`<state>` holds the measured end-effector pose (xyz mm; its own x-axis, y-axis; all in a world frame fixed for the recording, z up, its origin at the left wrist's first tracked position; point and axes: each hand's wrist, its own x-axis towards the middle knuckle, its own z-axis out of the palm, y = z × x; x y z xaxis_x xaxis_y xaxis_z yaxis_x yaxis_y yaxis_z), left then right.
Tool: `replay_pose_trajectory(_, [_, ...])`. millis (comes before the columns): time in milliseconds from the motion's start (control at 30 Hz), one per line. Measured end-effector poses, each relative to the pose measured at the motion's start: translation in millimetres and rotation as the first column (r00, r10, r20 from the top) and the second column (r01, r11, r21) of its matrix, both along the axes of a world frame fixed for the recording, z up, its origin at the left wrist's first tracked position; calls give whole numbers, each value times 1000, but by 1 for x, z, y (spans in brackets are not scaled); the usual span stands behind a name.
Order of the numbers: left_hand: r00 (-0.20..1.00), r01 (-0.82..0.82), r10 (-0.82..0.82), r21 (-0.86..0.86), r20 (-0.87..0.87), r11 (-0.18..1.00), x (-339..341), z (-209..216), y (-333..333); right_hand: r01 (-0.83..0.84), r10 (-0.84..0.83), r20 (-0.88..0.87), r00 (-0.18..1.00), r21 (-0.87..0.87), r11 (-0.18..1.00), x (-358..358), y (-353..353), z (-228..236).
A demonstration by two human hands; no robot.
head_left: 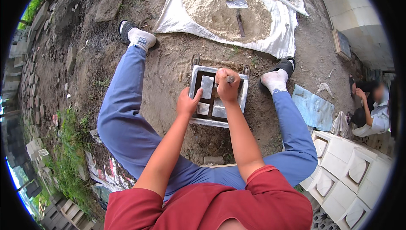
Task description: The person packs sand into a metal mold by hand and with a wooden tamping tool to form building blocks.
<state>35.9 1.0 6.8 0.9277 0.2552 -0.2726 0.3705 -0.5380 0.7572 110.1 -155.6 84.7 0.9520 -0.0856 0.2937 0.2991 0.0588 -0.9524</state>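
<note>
On the ground between my feet lies a square metal mould [197, 77] with a pale rim. Several flat metal plates [206, 87] sit inside it, with dark gaps between them. My left hand [187, 102] grips the mould's left side, its thumb resting over the rim. Above the mould's upper right part, my right hand [227, 87] is closed around the handle of a tool [230, 79]. Only the round handle end shows; the tool's working end is hidden under the hand.
Ahead, a white sheet [172, 20] carries a pile of sandy material [211, 10] with a trowel [239, 16] on it. White blocks [342, 156] with recesses stand at lower right. A blue sheet [313, 107] lies beside my right foot. Another person [376, 111] sits far right.
</note>
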Motion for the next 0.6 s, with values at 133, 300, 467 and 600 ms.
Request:
replay_pose_trajectory(133, [1000, -14, 13, -24, -19, 1000, -3, -14, 9, -19, 23, -103, 994, 36, 999, 14, 6, 5])
replay_pose_trajectory(300, [999, -46, 47, 11, -26, 999, -4, -6, 9, 27, -10, -179, 984, 93, 995, -1, 14, 66])
replay_pose_trajectory(467, [1000, -2, 2, 18, 15, 1000, -1, -10, -3, 94, -85, 79, 993, -127, 987, -10, 4, -20])
replay_pose_trajectory(600, [1000, -13, 13, 1, -8, 1000, -4, -15, 11, 68, -66, -144, 987, 6, 998, -4, 15, 25])
